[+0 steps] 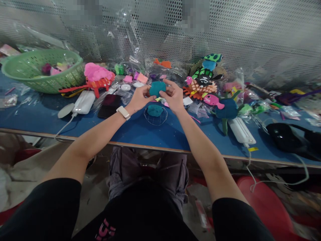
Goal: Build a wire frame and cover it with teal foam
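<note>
Between my two hands, above the blue table (pixel 125 132), is a flat teal piece of soft clay-like material (pixel 157 89). My left hand (pixel 140 97) pinches its left edge with thumb and fingers. On the right edge, my right hand (pixel 173 95) grips it the same way, one finger raised along the top. Just below the hands, a second teal lump (pixel 154 110) lies on a round wire mesh frame (pixel 155 122) on the table. A white band (pixel 123 113) is around my left wrist.
At the left stands a green basket (pixel 30 78), with a pink and red figure (pixel 99 78) beside it. White power banks (pixel 84 102) with cables lie on both sides. Colourful sea-animal figures (pixel 205 82) and plastic bags crowd the back; a black object (pixel 283 137) is at right.
</note>
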A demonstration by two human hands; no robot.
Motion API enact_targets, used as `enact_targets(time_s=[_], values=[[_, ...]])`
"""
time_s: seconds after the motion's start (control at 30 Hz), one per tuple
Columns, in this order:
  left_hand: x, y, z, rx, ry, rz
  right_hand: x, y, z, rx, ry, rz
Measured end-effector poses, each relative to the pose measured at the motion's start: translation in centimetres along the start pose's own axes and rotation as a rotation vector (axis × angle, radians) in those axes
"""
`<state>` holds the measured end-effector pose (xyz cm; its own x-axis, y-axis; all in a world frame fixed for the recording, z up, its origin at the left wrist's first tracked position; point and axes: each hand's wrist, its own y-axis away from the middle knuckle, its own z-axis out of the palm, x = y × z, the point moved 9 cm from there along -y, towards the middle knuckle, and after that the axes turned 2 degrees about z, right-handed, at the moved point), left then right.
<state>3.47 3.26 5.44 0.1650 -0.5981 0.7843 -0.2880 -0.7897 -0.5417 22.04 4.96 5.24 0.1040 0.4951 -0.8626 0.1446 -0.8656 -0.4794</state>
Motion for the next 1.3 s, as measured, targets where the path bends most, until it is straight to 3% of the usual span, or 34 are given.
enact_targets(time_s=[0.23, 0.4, 0.63, 0.73, 0.9, 1.03, 1.17, 1.3], values=[[0.1, 0.1, -0.1, 0.044, 0.021, -0.007, -1.0, 0.2, 0.6, -0.023, 0.021, 0.011], [-0.6, 0.0, 0.0, 0.029, 0.037, -0.024, -0.3, 0.3, 0.4, -0.006, -0.011, 0.021], [0.2, -0.3, -0.3, 0.011, 0.011, -0.008, 0.4, 0.2, -0.1, 0.060, 0.013, -0.008], [-0.5, -0.3, -0.1, -0.060, -0.081, -0.012, 0.1, 0.0, -1.2, 0.139, 0.012, -0.036], [-3.3, 0.6, 2.0, -0.330, -0.390, -0.005, -1.1, -0.2, -2.4, 0.223, 0.061, -0.075], [-4.5, 1.3, 2.6, -0.401, -0.529, -0.040, -0.9, -0.1, -2.8, 0.258, 0.047, -0.063], [-4.8, 1.4, 3.0, -0.482, -0.459, -0.106, 0.2, -0.3, -2.9, 0.242, 0.000, -0.055], [-4.1, 1.2, 3.0, -0.490, -0.191, -0.091, 0.5, -0.4, -3.6, 0.295, -0.015, -0.063]])
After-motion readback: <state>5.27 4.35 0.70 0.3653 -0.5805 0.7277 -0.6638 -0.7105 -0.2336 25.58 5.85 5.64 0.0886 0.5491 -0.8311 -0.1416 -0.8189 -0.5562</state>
